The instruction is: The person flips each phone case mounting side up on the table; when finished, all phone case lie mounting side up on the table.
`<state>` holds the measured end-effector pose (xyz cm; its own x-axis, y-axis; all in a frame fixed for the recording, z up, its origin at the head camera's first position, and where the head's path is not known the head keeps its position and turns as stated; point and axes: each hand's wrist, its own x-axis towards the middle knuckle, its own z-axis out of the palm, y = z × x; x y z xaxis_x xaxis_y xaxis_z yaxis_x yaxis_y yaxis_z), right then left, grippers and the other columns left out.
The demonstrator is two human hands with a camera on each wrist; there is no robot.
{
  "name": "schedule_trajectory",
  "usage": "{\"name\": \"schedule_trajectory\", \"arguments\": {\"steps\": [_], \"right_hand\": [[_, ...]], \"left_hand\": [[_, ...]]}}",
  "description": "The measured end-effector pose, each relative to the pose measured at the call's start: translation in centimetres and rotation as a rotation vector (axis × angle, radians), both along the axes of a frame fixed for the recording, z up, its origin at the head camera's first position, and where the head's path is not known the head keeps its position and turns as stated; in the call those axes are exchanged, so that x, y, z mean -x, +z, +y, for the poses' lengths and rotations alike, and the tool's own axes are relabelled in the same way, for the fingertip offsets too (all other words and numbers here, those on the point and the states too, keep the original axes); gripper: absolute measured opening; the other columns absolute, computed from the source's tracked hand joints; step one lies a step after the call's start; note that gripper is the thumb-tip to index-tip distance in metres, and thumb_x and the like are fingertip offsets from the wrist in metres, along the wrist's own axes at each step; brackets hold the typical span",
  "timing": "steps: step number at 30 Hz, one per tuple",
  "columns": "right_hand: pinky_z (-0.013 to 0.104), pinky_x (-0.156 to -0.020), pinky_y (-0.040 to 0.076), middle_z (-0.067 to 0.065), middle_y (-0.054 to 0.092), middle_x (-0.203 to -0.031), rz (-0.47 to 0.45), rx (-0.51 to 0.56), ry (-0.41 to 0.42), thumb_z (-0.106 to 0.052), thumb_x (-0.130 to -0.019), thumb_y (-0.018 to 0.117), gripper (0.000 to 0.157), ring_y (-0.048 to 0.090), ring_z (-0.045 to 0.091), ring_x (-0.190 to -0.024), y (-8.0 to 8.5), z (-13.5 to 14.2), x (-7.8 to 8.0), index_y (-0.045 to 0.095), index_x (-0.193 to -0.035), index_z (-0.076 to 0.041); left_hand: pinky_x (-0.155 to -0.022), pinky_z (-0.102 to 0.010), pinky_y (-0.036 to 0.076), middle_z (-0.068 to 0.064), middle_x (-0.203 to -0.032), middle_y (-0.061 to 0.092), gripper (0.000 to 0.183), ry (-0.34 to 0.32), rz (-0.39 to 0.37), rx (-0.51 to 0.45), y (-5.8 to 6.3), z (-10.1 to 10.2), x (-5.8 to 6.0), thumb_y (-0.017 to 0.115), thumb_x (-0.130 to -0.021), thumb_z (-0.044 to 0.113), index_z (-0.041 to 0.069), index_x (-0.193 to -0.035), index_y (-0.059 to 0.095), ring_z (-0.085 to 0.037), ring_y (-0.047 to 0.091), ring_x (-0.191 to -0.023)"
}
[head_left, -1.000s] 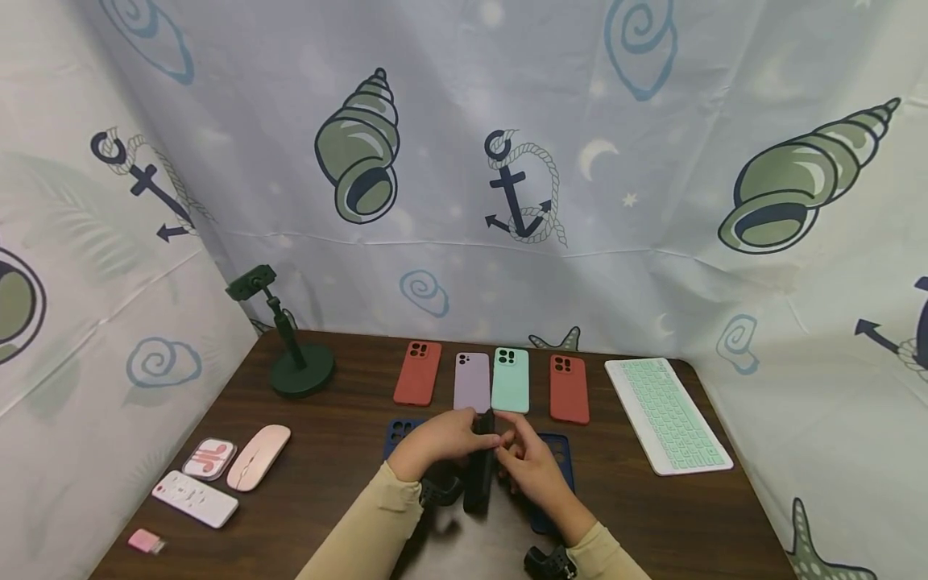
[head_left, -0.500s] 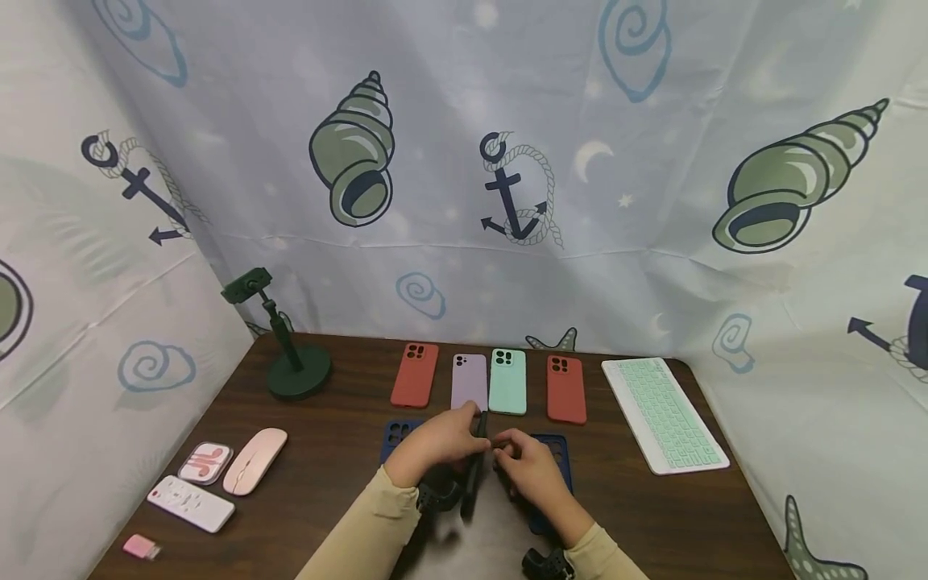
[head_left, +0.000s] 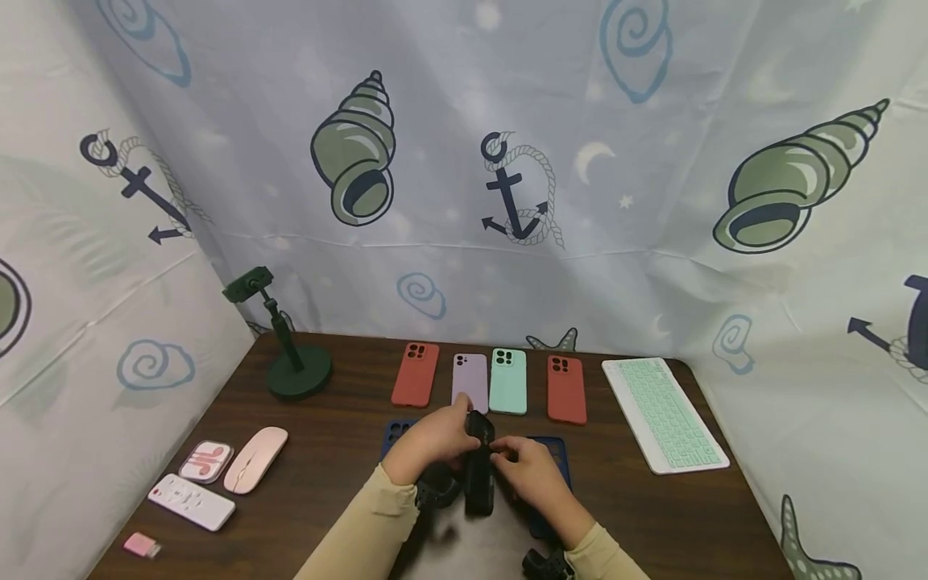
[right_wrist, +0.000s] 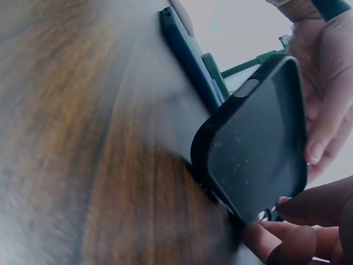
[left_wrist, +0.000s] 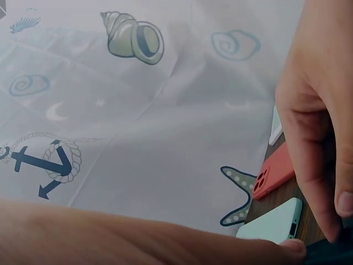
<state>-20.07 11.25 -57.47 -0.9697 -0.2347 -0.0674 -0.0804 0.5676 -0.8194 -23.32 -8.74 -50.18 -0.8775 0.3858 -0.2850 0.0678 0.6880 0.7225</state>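
A black phone case (head_left: 479,479) is held above the table between both hands, its hollow inner side and raised rim showing in the right wrist view. My left hand (head_left: 432,441) grips it from the left, near its far end. On the other side, my right hand (head_left: 535,475) pinches a corner of the case (right_wrist: 256,149), thumb over the rim by a small opening. Two dark blue phone cases lie below: the left one (head_left: 395,432) is partly behind my left hand, the right one (head_left: 557,453) partly behind my right.
Behind stand a red case (head_left: 416,374), lilac case (head_left: 470,380), mint case (head_left: 508,381) and another red case (head_left: 565,390). A keyboard (head_left: 665,415) lies right. Left are a green stand (head_left: 300,372), mouse (head_left: 256,460), boxed earphones (head_left: 206,461), remote (head_left: 192,502) and pink USB stick (head_left: 142,544).
The black phone case has turned in the hands, going edge-on half a second ago and now showing more of its width. My right fingers have drawn back from its far end to its side.
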Motion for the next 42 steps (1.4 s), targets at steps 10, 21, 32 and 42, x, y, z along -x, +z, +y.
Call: {"name": "schedule_trajectory", "arguments": {"steps": [10,21,32,42], "right_hand": [[0.029,-0.043,0.046,-0.004,0.068,-0.082,0.050,-0.072,-0.055,-0.022,-0.095,0.069,0.022,0.054,0.009,-0.042,0.9,0.2,-0.1,0.073,-0.114,-0.013],[0.028,-0.045,0.044,-0.005,0.065,-0.078,0.068,-0.102,-0.067,-0.023,-0.095,0.070,0.017,0.053,0.009,-0.047,0.8,0.5,0.1,0.073,-0.111,-0.017],[0.029,-0.048,0.047,-0.001,0.064,-0.078,0.127,0.022,0.016,-0.031,-0.099,0.065,0.015,0.058,0.013,-0.055,1.6,0.1,0.3,0.072,-0.108,-0.020],[0.037,-0.041,0.050,0.006,0.070,-0.086,-0.020,0.221,0.105,-0.028,-0.102,0.062,0.020,0.066,0.023,-0.062,1.1,-3.3,-0.2,0.069,-0.113,-0.013]], "left_hand": [[-0.067,-0.042,0.053,-0.015,-0.092,0.069,0.065,-0.017,0.045,0.157,-0.4,0.0,0.3,0.077,-0.091,0.024,-0.003,-0.139,0.041,-0.026,0.070,-0.072],[-0.078,-0.046,0.054,-0.019,-0.127,0.065,0.077,-0.053,0.035,0.311,-2.0,-0.4,0.4,0.075,-0.090,0.041,-0.004,-0.146,0.045,-0.026,0.068,-0.090],[-0.073,-0.039,0.054,-0.010,-0.108,0.069,0.036,-0.032,0.239,-0.025,-1.8,-3.1,1.8,0.062,-0.101,0.038,0.013,-0.127,0.062,-0.020,0.067,-0.086],[-0.064,-0.035,0.051,-0.015,-0.094,0.067,0.028,0.298,0.288,-0.270,-4.7,-11.1,0.5,0.060,-0.102,0.041,0.014,-0.107,0.069,-0.022,0.064,-0.072]]}}
